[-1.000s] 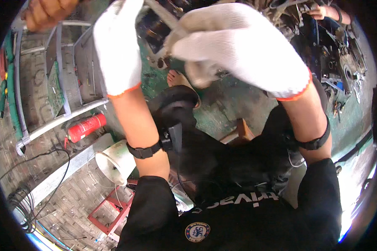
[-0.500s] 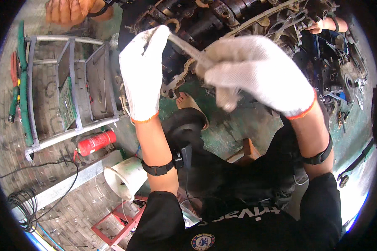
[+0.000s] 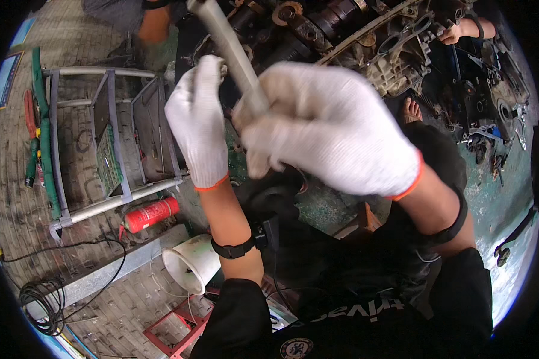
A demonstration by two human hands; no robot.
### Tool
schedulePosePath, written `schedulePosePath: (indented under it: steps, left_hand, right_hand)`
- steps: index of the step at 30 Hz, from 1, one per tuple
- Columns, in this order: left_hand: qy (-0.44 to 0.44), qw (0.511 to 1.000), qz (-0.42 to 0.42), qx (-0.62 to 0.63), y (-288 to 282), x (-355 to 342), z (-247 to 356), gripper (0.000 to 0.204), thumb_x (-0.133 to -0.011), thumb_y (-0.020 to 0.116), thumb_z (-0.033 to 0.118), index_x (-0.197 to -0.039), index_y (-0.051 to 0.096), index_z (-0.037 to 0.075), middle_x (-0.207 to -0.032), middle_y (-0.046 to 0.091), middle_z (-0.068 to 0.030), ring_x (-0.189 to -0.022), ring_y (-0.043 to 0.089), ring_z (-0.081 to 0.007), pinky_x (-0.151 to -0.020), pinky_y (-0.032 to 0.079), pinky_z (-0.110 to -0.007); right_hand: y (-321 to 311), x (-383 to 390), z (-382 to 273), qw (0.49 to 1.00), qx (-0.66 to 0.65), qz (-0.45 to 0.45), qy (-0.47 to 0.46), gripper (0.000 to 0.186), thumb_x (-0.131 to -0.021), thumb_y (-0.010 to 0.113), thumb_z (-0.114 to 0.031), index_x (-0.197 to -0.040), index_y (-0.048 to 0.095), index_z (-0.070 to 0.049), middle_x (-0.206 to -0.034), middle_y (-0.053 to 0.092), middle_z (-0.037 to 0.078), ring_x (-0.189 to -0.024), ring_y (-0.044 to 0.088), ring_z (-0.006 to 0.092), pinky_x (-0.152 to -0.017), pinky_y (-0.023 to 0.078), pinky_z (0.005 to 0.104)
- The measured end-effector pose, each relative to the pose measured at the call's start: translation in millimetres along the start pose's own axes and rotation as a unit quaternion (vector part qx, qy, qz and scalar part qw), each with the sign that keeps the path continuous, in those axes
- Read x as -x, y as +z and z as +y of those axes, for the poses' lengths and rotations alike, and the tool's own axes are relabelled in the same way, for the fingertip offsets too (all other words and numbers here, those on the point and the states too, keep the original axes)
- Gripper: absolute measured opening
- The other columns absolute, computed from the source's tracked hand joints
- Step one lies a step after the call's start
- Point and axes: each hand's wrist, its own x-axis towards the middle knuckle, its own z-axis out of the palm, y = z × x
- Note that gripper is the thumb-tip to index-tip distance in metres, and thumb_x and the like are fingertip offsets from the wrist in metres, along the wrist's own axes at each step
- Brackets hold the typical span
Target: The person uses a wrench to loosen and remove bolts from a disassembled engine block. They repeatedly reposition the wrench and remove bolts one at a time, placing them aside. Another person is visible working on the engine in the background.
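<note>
My right hand (image 3: 326,128), in a white knitted glove with an orange cuff, grips the lower end of a long, pale metal tool (image 3: 230,45) that points up and away from me; its lower end is hidden in my fingers. Just left of it, my gloved left hand (image 3: 197,119) is raised, apart from the tool's shaft, fingers bent and blurred. Beyond both hands lies a greasy, disassembled engine (image 3: 314,33) with shafts, flanges and a cast housing (image 3: 392,69).
A co-worker's arm (image 3: 153,27) is at top left, another hand (image 3: 452,33) at top right. A metal frame (image 3: 120,191), red extinguisher (image 3: 153,215), white bucket (image 3: 200,263) and coiled cable (image 3: 42,302) lie left. Loose parts (image 3: 494,113) lie right.
The tool has swung more upright in my right hand, out of my left fingers. My right hand has moved down and left. The co-worker's upper-left hand has moved rightward, mostly out of view.
</note>
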Motion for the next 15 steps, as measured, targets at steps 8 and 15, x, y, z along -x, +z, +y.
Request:
schedulePosePath:
  steps: [8,15]
  left_hand:
    - [0.137,0.964,0.005,-0.227,8,8,6,0.032,-0.089,0.081,0.024,-0.103,0.076,-0.005,-0.095,0.075,-0.015,-0.086,0.07,-0.0203,-0.083,0.053,-0.033]
    - [0.173,0.956,-0.075,-0.223,3,2,7,0.028,-0.092,0.074,0.019,-0.109,0.076,-0.004,-0.107,0.075,-0.0163,-0.099,0.071,-0.0263,-0.092,0.052,-0.033]
  right_hand:
    - [-42,15,-31,0.977,0.021,0.2,0.07,0.02,-0.099,0.065,-0.015,-0.104,0.068,0.004,-0.08,0.074,0.007,-0.07,0.068,0.0101,-0.064,0.051,0.0225]
    - [-48,27,-18,0.97,0.175,0.162,-0.036,0.025,-0.096,0.069,-0.015,-0.112,0.07,0.004,-0.081,0.074,0.009,-0.07,0.07,0.0123,-0.064,0.053,0.0225]
